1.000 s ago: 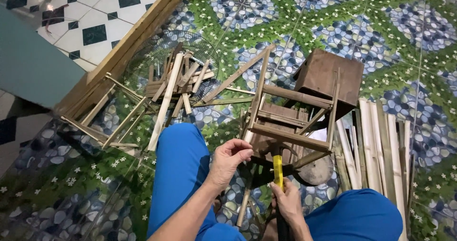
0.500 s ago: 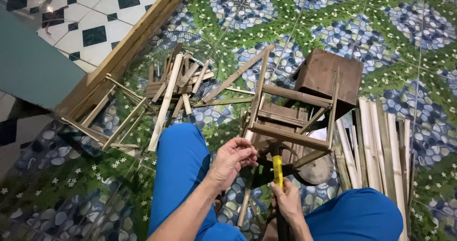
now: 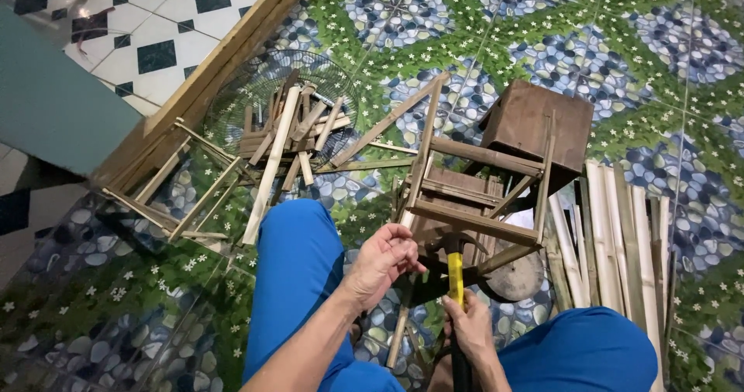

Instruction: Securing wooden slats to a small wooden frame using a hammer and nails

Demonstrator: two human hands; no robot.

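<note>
With the left hand (image 3: 384,262) pinched at the near rail of the wooden frame (image 3: 473,198) between the knees, and the right hand (image 3: 467,331) gripping the yellow-handled hammer (image 3: 455,272) upright, strike squarely with short, controlled blows, fingers clear.
</note>
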